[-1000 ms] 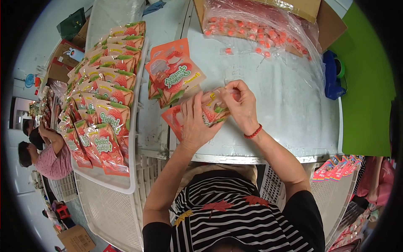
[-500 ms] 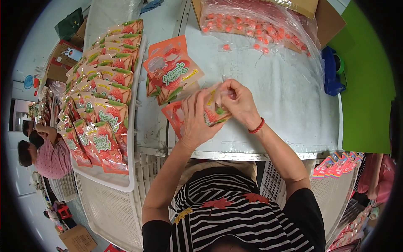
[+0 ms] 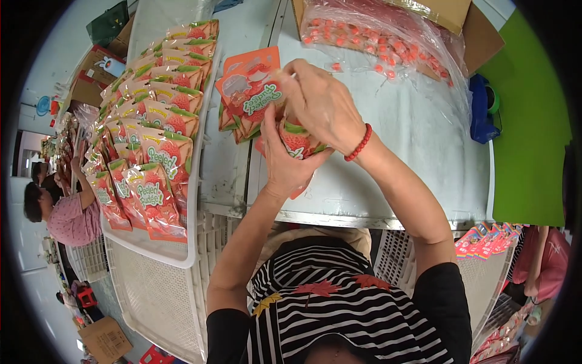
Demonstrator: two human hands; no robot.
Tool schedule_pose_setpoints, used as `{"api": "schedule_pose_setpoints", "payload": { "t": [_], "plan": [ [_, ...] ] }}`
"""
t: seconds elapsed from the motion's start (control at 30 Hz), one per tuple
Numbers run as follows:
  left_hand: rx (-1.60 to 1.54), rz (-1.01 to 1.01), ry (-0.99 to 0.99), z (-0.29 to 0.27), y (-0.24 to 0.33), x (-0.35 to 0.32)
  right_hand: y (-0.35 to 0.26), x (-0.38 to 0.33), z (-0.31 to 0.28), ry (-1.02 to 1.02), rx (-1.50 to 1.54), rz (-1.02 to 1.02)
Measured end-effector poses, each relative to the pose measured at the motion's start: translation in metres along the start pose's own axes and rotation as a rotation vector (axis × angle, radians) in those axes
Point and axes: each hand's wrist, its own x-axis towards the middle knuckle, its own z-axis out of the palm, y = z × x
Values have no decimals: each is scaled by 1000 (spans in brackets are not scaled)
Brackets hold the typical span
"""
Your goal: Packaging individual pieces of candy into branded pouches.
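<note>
My left hand (image 3: 282, 165) is closed around a pink and orange candy pouch (image 3: 296, 143) with a strawberry-like print, held above the table. My right hand (image 3: 330, 106), a red bead bracelet on its wrist, arches over that pouch. Its thumb and fingers are bent together beside a small pile of flat pouches (image 3: 242, 85); what they pinch is too small to make out. Part of the held pouch's top is hidden behind the right hand. Below the left hand, the edge of another orange pouch shows.
Overlapping rows of filled pouches (image 3: 176, 100) fill a white tray (image 3: 193, 227) at left. At the back, a cardboard box (image 3: 483, 39) holds a clear bag of small red-and-clear pieces (image 3: 364, 39); a few lie loose before it. A blue tape dispenser (image 3: 480, 109) stands right. Other people are at both sides.
My right hand has moved left and away from me, from the held pouch's top to beside the flat pouches. My left hand still grips the pouch, now more upright. The whole view has shifted slightly.
</note>
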Motion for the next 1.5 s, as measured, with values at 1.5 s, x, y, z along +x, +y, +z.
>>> {"api": "schedule_pose_setpoints", "payload": {
  "t": [1.5],
  "plan": [
    [386, 130, 171, -38, -2, -15, -27, -8, 4, 179, 1120, 536]
  ]
}}
